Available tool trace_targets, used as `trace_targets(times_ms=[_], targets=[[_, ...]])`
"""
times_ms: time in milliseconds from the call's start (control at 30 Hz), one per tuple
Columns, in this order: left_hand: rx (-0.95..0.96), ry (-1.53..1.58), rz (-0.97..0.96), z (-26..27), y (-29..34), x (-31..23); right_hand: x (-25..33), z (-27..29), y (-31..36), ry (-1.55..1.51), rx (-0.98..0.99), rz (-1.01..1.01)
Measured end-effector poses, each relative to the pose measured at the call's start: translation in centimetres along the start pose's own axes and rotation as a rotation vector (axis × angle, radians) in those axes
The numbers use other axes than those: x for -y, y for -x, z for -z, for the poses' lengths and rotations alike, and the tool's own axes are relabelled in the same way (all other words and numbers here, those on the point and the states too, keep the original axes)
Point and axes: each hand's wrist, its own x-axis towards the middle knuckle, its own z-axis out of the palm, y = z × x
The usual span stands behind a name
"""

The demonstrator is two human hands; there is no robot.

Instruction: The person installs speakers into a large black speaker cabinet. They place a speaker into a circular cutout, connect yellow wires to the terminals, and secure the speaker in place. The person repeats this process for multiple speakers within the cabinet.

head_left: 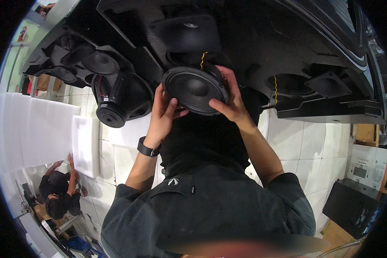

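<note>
Between my two hands I hold a round black speaker driver (196,89), its cone facing me. My left hand (164,107) grips the lower left of its rim, thumb in front. My right hand (230,96) wraps the right side, with the thumb pressed on the front edge. Just beyond the driver, a yellow wire (203,60) hangs by the round opening of a black speaker cabinet (249,36). Above that opening sits a dark horn (185,33). Whether the wire is joined to the driver is hidden behind it.
Left of my hands, a large black woofer (116,101) leans out at the cabinets' edge. Another cabinet (331,112) at right has a yellow wire (275,88) and a horn (329,84). White foam sheets (34,129) stand at far left, near a crouching person (60,189). Boxes (352,206) lie at right.
</note>
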Motion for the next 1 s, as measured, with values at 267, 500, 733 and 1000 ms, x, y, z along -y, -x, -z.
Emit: trace_targets(times_ms=[267,500,733,1000], targets=[[-0.004,0.068,-0.112,0.7,-2.9,2.2,2.4,0.3,-1.9,0.209,-0.009,-0.042],[-0.022,0.070,-0.200,0.5,-3.9,3.0,2.5,-1.7,-2.4,0.623,-0.292,0.188],[-0.053,0.075,-0.233,0.8,-4.5,3.6,3.4,-4.5,-0.7,0.734,-0.433,0.181],[-0.042,0.020,-0.311,0.5,-5.1,3.7,3.7,-4.6,0.0,0.705,-0.436,0.188]])
